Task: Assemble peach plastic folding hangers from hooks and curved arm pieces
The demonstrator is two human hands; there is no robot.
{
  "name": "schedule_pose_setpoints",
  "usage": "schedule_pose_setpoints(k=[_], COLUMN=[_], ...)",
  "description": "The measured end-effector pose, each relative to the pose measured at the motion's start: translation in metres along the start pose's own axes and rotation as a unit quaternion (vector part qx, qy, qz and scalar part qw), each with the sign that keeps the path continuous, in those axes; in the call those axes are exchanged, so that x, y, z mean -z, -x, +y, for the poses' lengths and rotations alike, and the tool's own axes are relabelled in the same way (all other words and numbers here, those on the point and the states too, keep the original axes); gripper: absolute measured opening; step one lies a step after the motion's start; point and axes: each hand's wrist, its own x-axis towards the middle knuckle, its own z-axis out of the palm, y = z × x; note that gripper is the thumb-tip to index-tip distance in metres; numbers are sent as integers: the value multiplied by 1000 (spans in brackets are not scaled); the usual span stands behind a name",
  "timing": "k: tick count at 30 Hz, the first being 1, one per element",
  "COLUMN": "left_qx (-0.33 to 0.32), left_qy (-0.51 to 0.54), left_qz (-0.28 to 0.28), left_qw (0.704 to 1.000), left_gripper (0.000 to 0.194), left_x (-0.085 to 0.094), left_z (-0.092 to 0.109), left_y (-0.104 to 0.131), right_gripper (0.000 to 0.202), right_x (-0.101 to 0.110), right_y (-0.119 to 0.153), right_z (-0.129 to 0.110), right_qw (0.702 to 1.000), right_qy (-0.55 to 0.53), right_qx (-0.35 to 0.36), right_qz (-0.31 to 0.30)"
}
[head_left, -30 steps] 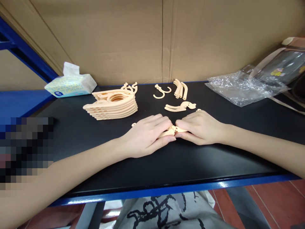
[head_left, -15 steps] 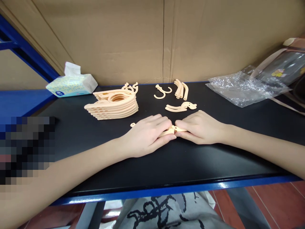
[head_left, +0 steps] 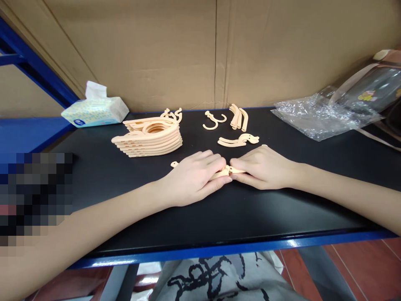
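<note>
Above the black tabletop, my left hand point(head_left: 196, 177) is closed round a cream plastic hanger arm point(head_left: 222, 172), whose far end pokes out past the knuckles on the left. My right hand point(head_left: 261, 169) pinches a second cream hanger piece point(head_left: 237, 170). The two pieces meet between my thumbs; fingers hide most of both, so I cannot tell how they join. Just behind my right hand lie loose hanger arms point(head_left: 233, 142). Farther back are cream hooks point(head_left: 211, 121) and a bundle of curved arms point(head_left: 238, 118). A stack of folded hangers point(head_left: 150, 140) sits behind my left hand.
A tissue pack point(head_left: 95, 109) stands at the back left. Crinkled clear plastic point(head_left: 319, 113) lies at the right, beside a transparent bag point(head_left: 372, 90). Cardboard point(head_left: 175, 54) walls off the back. The table's blue front edge point(head_left: 219, 251) runs close to my lap.
</note>
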Motion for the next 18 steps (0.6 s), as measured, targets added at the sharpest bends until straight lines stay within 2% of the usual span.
schedule_pose_setpoints(k=[18], left_qx=[6], left_qy=[-8], left_qz=[-13], left_qw=[1000], left_gripper=[30], left_x=[0], left_z=[0], left_y=[-1], right_gripper=[37], right_x=[0], right_y=[-2], right_z=[0], right_qw=[1000], right_qy=[-2], right_qx=[22], right_qz=[-4])
